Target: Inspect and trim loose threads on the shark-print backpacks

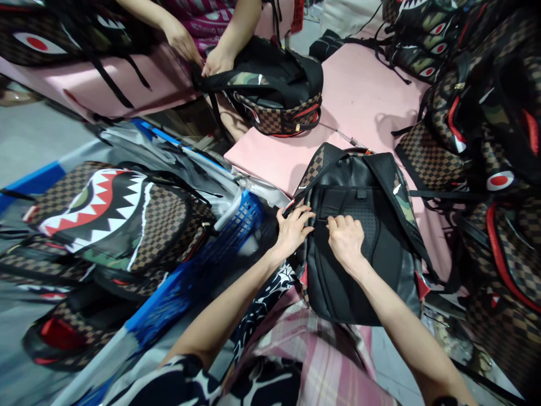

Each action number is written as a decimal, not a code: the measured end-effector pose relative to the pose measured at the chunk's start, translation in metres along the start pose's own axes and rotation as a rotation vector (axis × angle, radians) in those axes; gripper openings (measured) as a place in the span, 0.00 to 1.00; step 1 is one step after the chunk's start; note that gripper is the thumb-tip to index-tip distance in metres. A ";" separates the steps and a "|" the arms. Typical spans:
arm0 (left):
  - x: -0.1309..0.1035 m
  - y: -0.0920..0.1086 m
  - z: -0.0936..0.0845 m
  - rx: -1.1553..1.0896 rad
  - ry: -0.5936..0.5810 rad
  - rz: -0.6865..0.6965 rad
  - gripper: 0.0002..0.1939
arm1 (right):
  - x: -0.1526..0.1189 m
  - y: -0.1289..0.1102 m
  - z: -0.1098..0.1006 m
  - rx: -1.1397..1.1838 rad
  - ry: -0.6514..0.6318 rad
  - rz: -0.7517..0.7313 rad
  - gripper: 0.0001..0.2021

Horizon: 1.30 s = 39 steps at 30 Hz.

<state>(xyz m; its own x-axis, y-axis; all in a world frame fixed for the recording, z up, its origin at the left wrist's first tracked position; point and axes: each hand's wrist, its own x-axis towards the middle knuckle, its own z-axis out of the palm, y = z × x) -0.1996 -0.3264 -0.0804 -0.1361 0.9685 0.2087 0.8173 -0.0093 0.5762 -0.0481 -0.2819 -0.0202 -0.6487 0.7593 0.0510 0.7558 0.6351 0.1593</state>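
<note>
A black backpack (380,270) with checkered and camouflage shoulder straps leans against the pink table edge in front of me, its padded back facing me. My left hand (292,232) grips the backpack's left edge, fingers curved over it beside the strap. My right hand (347,241) is closed in a pinch over the back panel, just below the top seam. A short thin dark piece seems to reach from its fingertips toward the left edge, but what it pinches is too small to name.
Across the pink table (355,96), another person's hands (220,59) work on a second backpack (283,104). On my left, a blue-rimmed cart (146,307) holds shark-mouth backpacks (114,208). More checkered backpacks (502,242) are piled along the right side.
</note>
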 end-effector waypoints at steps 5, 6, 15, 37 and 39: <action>-0.001 -0.003 -0.004 -0.028 -0.016 0.009 0.20 | -0.006 0.000 -0.003 0.055 -0.056 -0.061 0.11; -0.001 -0.003 -0.005 -0.034 -0.023 0.014 0.20 | -0.010 0.003 -0.003 0.082 -0.049 -0.043 0.11; 0.004 0.007 -0.005 0.048 0.003 0.035 0.15 | -0.025 0.019 0.001 0.106 0.034 0.074 0.12; 0.001 0.002 0.004 0.083 0.086 0.124 0.13 | -0.024 0.014 0.003 0.081 0.046 0.058 0.13; 0.004 0.000 0.007 0.116 0.088 0.187 0.12 | -0.024 0.014 0.004 0.088 0.045 0.065 0.13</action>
<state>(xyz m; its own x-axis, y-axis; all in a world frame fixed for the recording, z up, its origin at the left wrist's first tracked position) -0.1961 -0.3204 -0.0848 -0.0202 0.9271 0.3743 0.8912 -0.1530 0.4271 -0.0215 -0.2905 -0.0232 -0.6000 0.7933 0.1033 0.8000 0.5963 0.0669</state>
